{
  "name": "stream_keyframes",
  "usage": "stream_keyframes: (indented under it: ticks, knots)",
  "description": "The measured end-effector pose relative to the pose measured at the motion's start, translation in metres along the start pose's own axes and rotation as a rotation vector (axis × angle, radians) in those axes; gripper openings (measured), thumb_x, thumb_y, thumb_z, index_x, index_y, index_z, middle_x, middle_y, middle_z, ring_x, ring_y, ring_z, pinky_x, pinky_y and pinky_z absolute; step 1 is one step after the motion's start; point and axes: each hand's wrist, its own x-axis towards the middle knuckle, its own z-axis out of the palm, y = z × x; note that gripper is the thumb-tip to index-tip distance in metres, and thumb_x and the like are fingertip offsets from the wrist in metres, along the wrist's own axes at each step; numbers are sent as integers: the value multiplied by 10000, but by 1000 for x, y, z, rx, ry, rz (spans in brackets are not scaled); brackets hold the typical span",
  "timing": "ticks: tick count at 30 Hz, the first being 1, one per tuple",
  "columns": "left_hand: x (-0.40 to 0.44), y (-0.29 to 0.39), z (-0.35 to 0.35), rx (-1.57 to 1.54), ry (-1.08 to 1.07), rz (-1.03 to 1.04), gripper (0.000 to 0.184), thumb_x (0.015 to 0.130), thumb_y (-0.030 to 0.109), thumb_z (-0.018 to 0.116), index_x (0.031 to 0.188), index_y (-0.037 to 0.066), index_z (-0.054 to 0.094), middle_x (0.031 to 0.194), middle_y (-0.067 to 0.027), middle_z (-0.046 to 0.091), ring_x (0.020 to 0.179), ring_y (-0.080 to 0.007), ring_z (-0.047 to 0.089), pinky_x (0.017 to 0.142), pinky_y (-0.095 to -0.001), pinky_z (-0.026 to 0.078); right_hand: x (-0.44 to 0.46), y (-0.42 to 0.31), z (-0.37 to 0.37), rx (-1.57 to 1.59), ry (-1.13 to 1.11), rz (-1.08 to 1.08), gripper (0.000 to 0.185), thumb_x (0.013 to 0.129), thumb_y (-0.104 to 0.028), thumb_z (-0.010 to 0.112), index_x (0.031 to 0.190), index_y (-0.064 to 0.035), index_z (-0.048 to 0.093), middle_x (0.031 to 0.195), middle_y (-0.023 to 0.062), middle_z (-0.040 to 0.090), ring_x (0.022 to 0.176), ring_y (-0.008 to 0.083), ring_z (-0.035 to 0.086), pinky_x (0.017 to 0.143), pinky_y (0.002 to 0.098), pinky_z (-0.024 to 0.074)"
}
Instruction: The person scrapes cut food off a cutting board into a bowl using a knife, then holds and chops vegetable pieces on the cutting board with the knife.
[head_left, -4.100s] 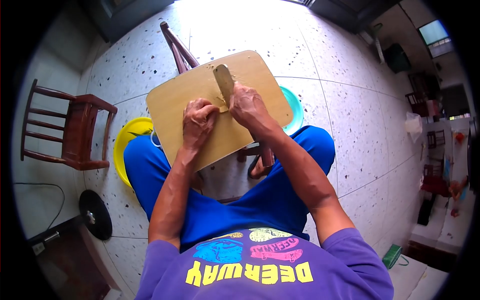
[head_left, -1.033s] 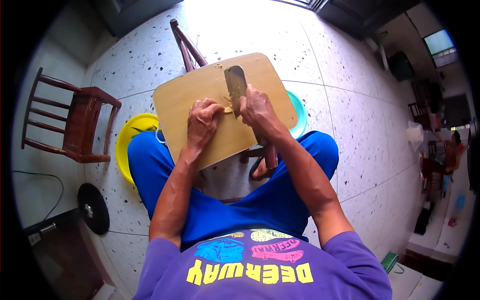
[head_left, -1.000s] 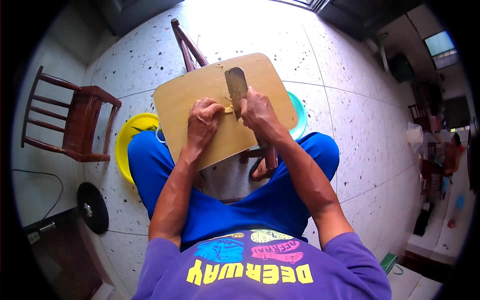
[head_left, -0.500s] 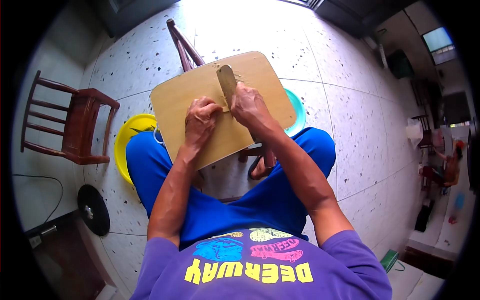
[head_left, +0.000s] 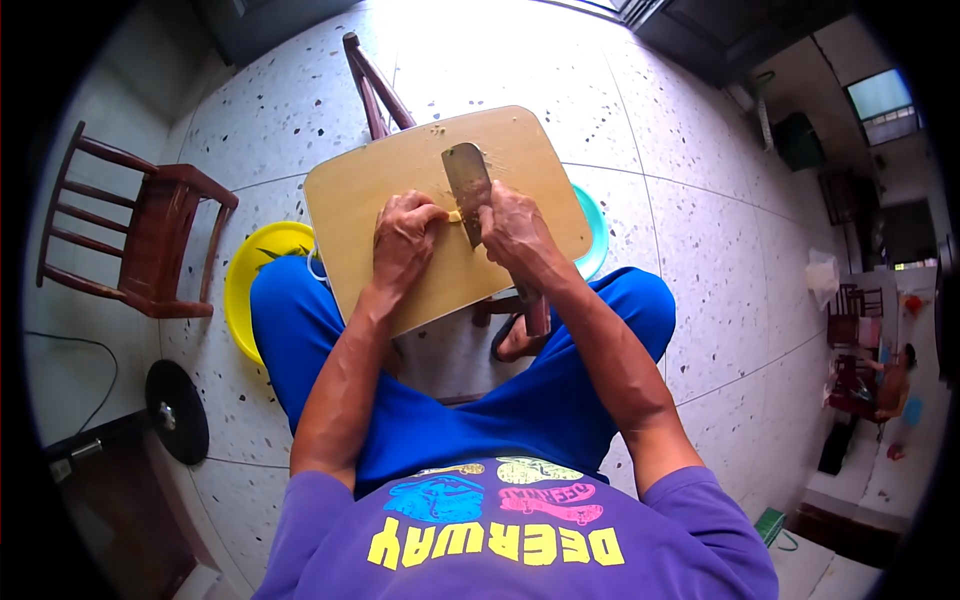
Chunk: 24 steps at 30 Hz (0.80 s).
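My right hand [head_left: 515,232] is wrapped round a cleaver [head_left: 464,170], whose broad blade stands over the middle of a light wooden board [head_left: 350,195]. To its left, the curled fingers of my left hand [head_left: 404,238] pinch a small yellow piece of food [head_left: 454,216] against the board; I cannot tell its exact kind. The piece's free end lies beside the blade. Small pale bits [head_left: 437,130] are scattered on the far part of the board. My right fingers partly cover the blade.
A yellow basin [head_left: 240,300] with green leaves is at the left, and a turquoise basin [head_left: 597,225] at the right, partly under the board. A wooden chair [head_left: 160,235] and a black disc [head_left: 177,412] are further left. Another person [head_left: 890,385] sits far right.
The cleaver blade has turned to show more of its flat side and shifted slightly right. More of the yellow piece is visible. My left hand stays nearly in place.
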Motion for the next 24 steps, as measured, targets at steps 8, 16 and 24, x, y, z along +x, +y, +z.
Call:
stream_keyframes:
  ticks: [8, 16, 24]
  knots:
    - [0, -3, 1, -14, -31, 9, 88, 870, 20, 757, 935, 47, 810, 984, -104, 727, 997, -319, 675, 902, -411, 547, 27, -10, 4, -29, 38, 55, 167, 934, -82, 577, 935, 81, 612, 796, 332, 686, 819, 513, 718, 748, 562, 580]
    - [0, 1, -2, 14, 10, -15, 75, 880, 35, 779, 951, 40, 804, 991, -108, 723, 996, -319, 675, 897, -411, 549, 7, 7, 0, 39, 15, 42, 194, 1012, -120, 511, 1033, 63, 570, 700, 240, 663, 564, 326, 714, 558, 445, 584]
    - [1, 1, -3, 16, 10, 9, 80, 864, 38, 771, 933, 53, 810, 983, -98, 723, 961, -319, 666, 885, -416, 543, 1, 3, 3, 56, 41, -27, 154, 961, -82, 568, 967, 72, 578, 795, 344, 670, 790, 540, 691, 714, 584, 564]
